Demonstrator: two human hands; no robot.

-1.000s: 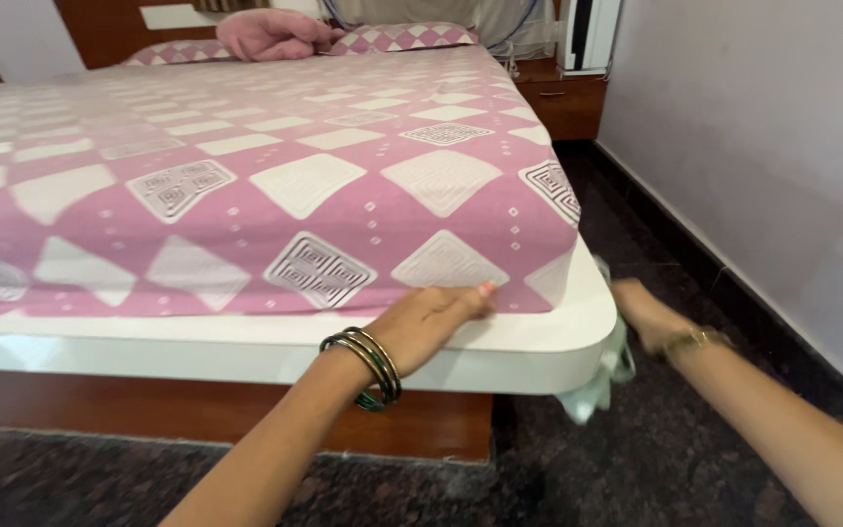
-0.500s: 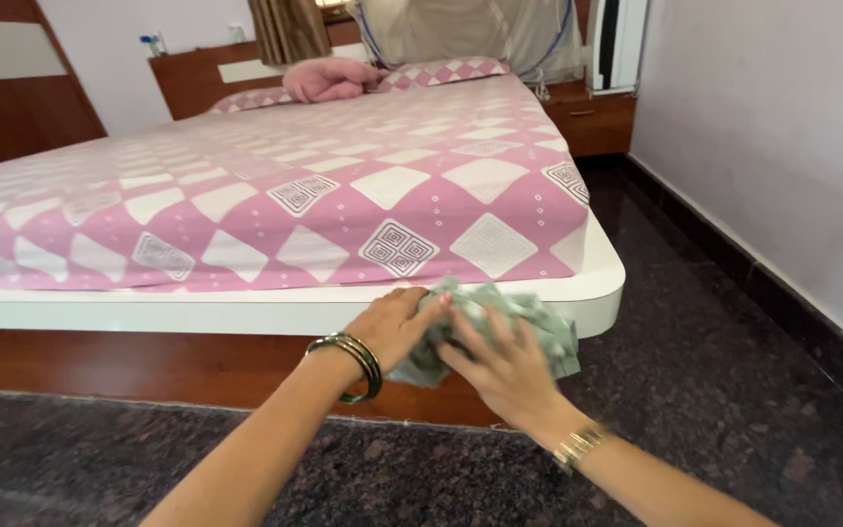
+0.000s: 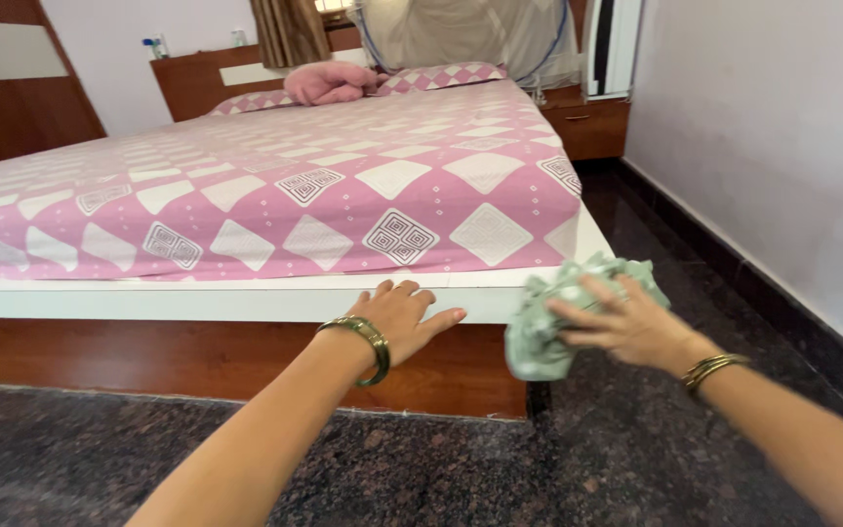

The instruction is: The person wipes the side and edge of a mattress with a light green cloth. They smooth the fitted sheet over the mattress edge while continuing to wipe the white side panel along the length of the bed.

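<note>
The left hand [image 3: 404,318] was laid flat, fingers spread wide, against the white glossy edge of the bed frame [image 3: 148,303], nothing being gripped. At the frame's near corner, the right hand [image 3: 626,322] was closed around a crumpled pale green cloth [image 3: 539,346], which was pressed against that corner. Above the frame, a pink sheet with white diamonds [image 3: 275,185] was spread over the mattress. Below the frame, a dark speckled stone floor [image 3: 500,468] was seen.
</note>
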